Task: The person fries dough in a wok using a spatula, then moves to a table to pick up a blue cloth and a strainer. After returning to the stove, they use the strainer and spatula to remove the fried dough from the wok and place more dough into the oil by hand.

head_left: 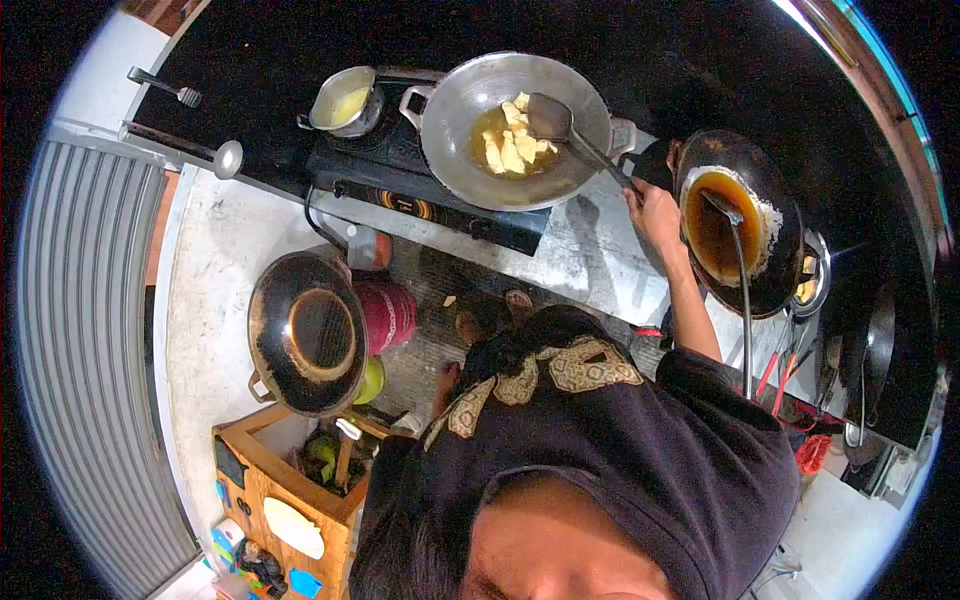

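My right hand [655,215] is closed around the handle of a spatula [549,117], whose broad dark blade rests inside a large silver wok [570,185]. Pale yellow pieces of food [515,150] lie in yellowish oil in the wok, to the left of and below the blade. Under the wok is a black gas stove [440,205]. Low by my shirt, a small strip of skin [446,385] may be my left hand; its fingers cannot be made out.
Right of my right hand, a dark wok [790,215] holds brown liquid and a ladle [741,270]. A small pot [345,105] with yellow contents stands left of the silver wok. Another dark wok [265,335] sits at left, above a wooden box [345,515].
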Motion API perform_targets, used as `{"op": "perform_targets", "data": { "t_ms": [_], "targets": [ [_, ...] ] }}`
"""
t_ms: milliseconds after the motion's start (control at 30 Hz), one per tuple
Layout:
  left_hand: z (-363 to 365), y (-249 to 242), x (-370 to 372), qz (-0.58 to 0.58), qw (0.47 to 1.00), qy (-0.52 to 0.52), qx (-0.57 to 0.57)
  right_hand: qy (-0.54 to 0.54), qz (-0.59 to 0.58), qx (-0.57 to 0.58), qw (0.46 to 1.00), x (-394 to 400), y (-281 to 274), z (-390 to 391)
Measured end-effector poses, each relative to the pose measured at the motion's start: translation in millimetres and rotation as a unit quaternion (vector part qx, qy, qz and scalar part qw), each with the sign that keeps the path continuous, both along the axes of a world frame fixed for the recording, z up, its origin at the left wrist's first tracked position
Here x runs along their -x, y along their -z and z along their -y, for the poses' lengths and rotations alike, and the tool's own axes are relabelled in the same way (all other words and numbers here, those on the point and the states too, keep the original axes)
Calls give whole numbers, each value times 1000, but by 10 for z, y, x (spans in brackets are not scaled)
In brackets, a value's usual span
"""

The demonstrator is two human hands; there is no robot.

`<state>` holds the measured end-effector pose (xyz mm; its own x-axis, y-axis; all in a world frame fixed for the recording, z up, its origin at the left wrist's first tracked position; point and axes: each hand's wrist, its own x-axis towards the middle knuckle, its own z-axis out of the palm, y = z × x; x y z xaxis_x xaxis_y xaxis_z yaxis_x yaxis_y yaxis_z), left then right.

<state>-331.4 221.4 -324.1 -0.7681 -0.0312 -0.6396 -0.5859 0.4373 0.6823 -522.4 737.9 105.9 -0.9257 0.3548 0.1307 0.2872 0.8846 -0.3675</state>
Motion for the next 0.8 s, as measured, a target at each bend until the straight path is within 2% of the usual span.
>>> {"op": "perform_targets", "data": {
  "t_ms": [33, 133, 233, 333, 433, 533, 633, 733, 800],
  "targets": [
    [15, 7, 12, -6, 998, 34, 44, -12, -10, 6, 1000, -14, 16, -14],
    [16, -23, 71, -17, 997, 65, 45, -38, -27, 35, 998, -44, 7, -5],
    [-85, -130, 47, 15, 999, -40, -11, -43, -20, 69, 997, -102, -44, 13],
    [-59, -40, 77, -2, 992, 32, 124, -64, -36, 73, 995, -161, -65, -11],
    [38, -40, 106, 23, 998, 23, -49, -73, -30, 98, 992, -219, -137, 40],
    [47, 15, 195, 42, 993, 99, -58, -91, -13, 109, 990, -241, -129, 93],
    [-37, 39, 154, -95, 993, 59, 41, -79, 22, 124, 989, -218, -36, 206],
    [-19, 8, 199, -113, 988, 93, 57, -96, 10, 94, 991, -224, 40, 221],
    [-14, -41, 211, -17, 997, 66, 48, -79, -1, 74, 994, -248, 8, 239]
  ]
}}
